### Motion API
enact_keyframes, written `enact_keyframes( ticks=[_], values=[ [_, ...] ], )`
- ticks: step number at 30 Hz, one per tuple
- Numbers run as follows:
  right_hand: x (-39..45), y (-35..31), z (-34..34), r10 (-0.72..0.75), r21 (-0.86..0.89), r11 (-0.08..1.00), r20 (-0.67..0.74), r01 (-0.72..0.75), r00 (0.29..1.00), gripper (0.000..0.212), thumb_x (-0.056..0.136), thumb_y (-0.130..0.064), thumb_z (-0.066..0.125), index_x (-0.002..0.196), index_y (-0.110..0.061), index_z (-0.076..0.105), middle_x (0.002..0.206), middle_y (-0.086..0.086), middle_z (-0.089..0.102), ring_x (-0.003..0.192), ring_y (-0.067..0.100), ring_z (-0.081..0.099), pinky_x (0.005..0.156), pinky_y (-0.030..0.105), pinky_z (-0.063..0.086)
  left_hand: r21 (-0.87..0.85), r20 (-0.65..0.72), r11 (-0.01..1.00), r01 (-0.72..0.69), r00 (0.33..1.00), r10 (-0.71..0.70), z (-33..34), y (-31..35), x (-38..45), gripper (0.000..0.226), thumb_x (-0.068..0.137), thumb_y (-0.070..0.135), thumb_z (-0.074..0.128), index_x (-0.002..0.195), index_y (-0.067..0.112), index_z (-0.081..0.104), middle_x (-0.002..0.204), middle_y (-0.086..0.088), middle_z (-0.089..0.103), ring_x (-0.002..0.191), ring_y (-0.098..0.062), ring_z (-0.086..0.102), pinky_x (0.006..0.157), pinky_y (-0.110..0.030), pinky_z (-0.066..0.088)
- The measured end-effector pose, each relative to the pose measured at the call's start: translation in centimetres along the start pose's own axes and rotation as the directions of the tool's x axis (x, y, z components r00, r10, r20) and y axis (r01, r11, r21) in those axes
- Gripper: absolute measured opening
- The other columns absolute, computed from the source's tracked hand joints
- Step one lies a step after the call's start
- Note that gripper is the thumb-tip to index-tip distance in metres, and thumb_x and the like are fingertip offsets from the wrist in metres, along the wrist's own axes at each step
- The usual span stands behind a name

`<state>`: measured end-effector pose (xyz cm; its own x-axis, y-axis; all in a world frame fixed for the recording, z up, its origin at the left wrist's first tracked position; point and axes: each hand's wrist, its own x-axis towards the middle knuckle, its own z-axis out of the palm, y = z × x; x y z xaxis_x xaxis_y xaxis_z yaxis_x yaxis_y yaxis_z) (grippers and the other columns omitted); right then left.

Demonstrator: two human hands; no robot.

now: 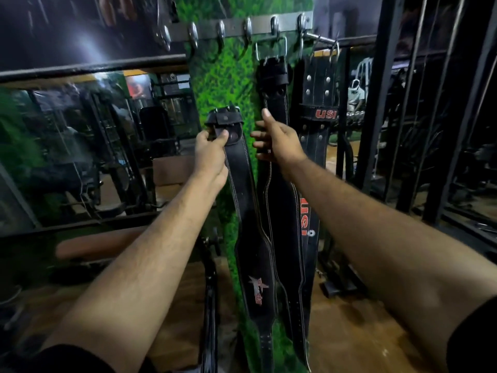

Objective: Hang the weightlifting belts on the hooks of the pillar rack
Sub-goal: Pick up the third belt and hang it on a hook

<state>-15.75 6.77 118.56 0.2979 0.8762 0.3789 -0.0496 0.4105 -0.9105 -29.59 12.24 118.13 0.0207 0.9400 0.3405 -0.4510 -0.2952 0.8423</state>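
Left hand clamps the belt just below its buckle; right hand hovers fingers apart. Looks heavy, stiff leather; free hook at twelve o'clock.

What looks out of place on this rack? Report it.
Nothing looks damaged. One belt is not on a hook yet: the left hand grips its buckle end below the hook rail. Another belt hangs.

Brown padded bench lower left; mirror behind; wood floor.
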Motion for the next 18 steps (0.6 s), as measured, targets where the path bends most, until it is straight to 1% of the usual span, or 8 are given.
enact_keyframes(
  ticks=[2,4,6,7,9,12,15,18],
  values=[
    [0.7,-1.8,0.4,0.002,-0.035,0.999,0.041,-0.001,0.999,0.035,0.095,-0.049,0.063,0.099,-0.015,0.067,0.081,-0.003,0.068,0.065,0.009,0.061,0.060,0.027,0.052,-0.017,0.051,0.999,-0.028,0.998,0.029,0.5,-0.4,0.1,0.018,0.096,0.003,0.059,0.103,0.018,0.052,0.120,-0.019,0.063,0.110,-0.031,0.060,0.109,-0.060,0.043],
    [1.4,-2.9,0.6,0.040,-0.051,0.998,0.084,-0.036,0.996,0.028,0.094,-0.042,0.068,0.088,-0.016,0.060,0.063,-0.006,0.060,0.052,0.008,0.056,0.054,0.024,0.050,-0.024,0.112,0.999,-0.047,0.992,0.049,1.1,-0.3,-0.1,0.021,0.098,0.001,0.055,0.111,0.016,0.050,0.126,-0.025,0.061,0.108,-0.034,0.062,0.103,-0.057,0.048],
    [2.0,-3.5,0.3,0.082,-0.029,0.996,0.111,-0.079,0.990,0.026,0.094,-0.037,0.070,0.086,-0.017,0.054,0.051,-0.008,0.055,0.044,0.006,0.055,0.052,0.025,0.052,-0.042,0.156,0.997,-0.058,0.986,0.063,1.7,0.0,-0.4,0.028,0.099,-0.001,0.053,0.123,0.012,0.048,0.133,-0.027,0.059,0.112,-0.037,0.064,0.099,-0.053,0.051],
    [2.4,-3.7,0.0,0.094,-0.013,0.996,0.131,-0.093,0.987,0.025,0.094,-0.036,0.070,0.087,-0.017,0.055,0.049,-0.009,0.054,0.043,0.006,0.056,0.055,0.027,0.056,-0.049,0.166,0.997,-0.063,0.984,0.071,2.0,0.2,-0.4,0.033,0.098,-0.001,0.053,0.129,0.010,0.046,0.133,-0.026,0.060,0.114,-0.038,0.065,0.099,-0.052,0.052],
    [3.0,-4.3,-0.5,0.095,-0.007,0.995,0.167,-0.095,0.981,0.025,0.093,-0.037,0.070,0.086,-0.017,0.056,0.047,-0.010,0.054,0.045,0.005,0.058,0.065,0.031,0.059,-0.037,0.159,0.997,-0.073,0.984,0.078,2.5,0.5,-0.4,0.037,0.098,-0.002,0.051,0.133,0.009,0.045,0.124,-0.020,0.065,0.106,-0.031,0.068,0.093,-0.047,0.055],
    [4.0,-4.5,-1.0,0.090,-0.051,0.995,0.190,-0.082,0.978,0.029,0.093,-0.030,0.072,0.076,-0.017,0.052,0.052,-0.006,0.056,0.042,0.004,0.060,0.052,0.027,0.059,-0.021,0.141,0.998,-0.064,0.988,0.067,2.9,0.5,-0.4,0.036,0.098,-0.006,0.046,0.130,0.009,0.045,0.107,-0.011,0.068,0.090,-0.021,0.070,0.078,-0.037,0.059],
    [4.8,-4.2,-1.2,0.081,-0.120,0.991,0.186,-0.059,0.979,0.030,0.091,-0.031,0.074,0.080,-0.015,0.051,0.063,0.000,0.057,0.042,0.006,0.060,0.047,0.025,0.056,-0.002,0.094,0.995,-0.102,0.990,0.102,2.9,-0.1,-0.4,0.039,0.097,-0.006,0.046,0.135,0.004,0.044,0.111,-0.013,0.066,0.095,-0.023,0.069,0.084,-0.040,0.058],
    [5.4,-3.4,-0.8,0.102,-0.191,0.979,0.163,-0.070,0.981,0.040,0.084,-0.046,0.079,0.090,-0.014,0.055,0.070,0.004,0.060,0.050,0.015,0.059,0.060,0.037,0.059,-0.025,0.087,0.990,-0.140,0.986,0.142,2.8,-0.4,-0.3,0.037,0.097,-0.008,0.046,0.131,0.007,0.047,0.111,-0.013,0.066,0.092,-0.021,0.070,0.086,-0.041,0.057]
  ],
)
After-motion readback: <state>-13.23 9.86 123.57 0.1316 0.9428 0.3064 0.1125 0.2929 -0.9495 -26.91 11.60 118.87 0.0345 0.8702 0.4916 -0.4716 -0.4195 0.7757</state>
